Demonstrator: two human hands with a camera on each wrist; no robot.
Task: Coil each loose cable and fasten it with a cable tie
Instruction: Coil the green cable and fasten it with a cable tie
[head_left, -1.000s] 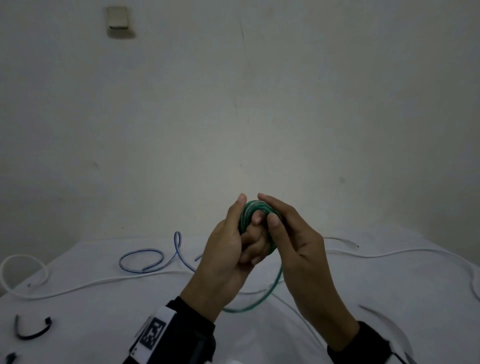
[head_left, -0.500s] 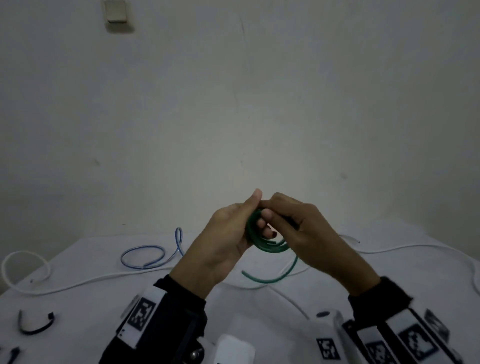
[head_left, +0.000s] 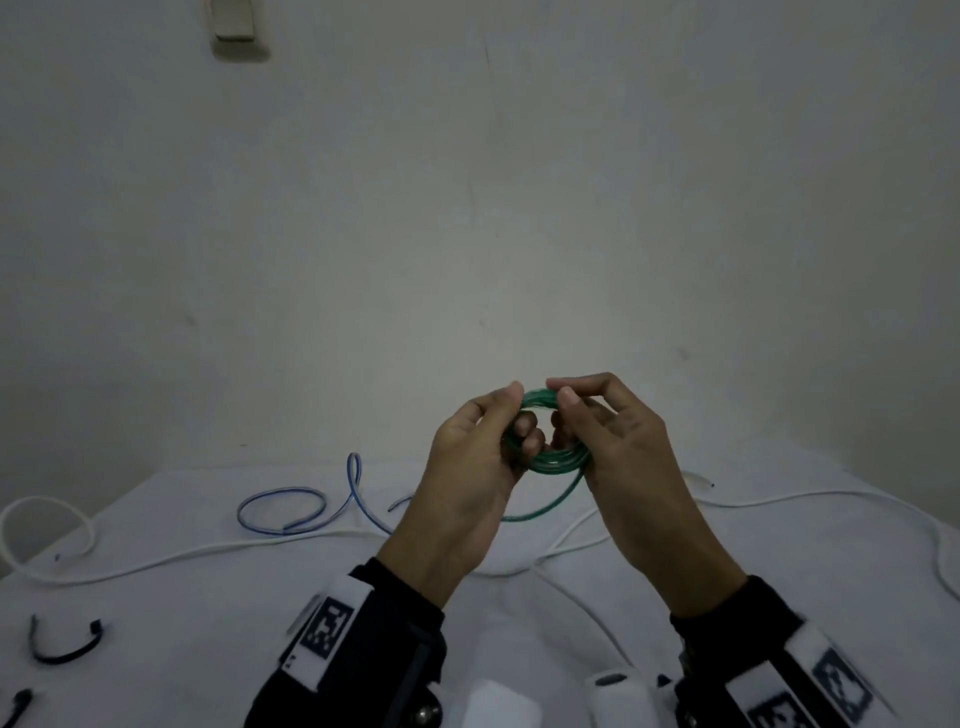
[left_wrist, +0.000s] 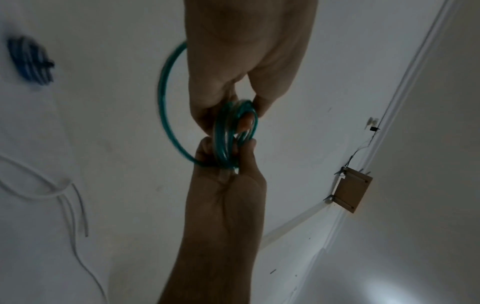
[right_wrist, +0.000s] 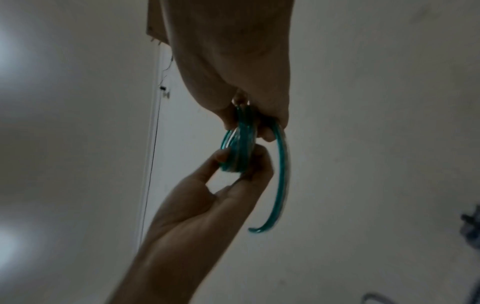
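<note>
Here I keep the thin, glossy green plastic cable (head_left: 556, 457), mostly coiled, raised above the white-covered table (head_left: 156, 623): left hand (head_left: 467, 467) pinches the loops so they cannot spring apart, right hand (head_left: 618, 447) pinches the coil's top to feed in the short free tail (a black cable tie (head_left: 62, 644) waits on that table).

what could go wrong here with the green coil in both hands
The green coil is held only by fingertip pinches of the left hand and right hand; a slack grip may let the loops spring open. Its loose tail is unwound and could snag. The black cable tie lies far off, so one hand must let go.
</note>
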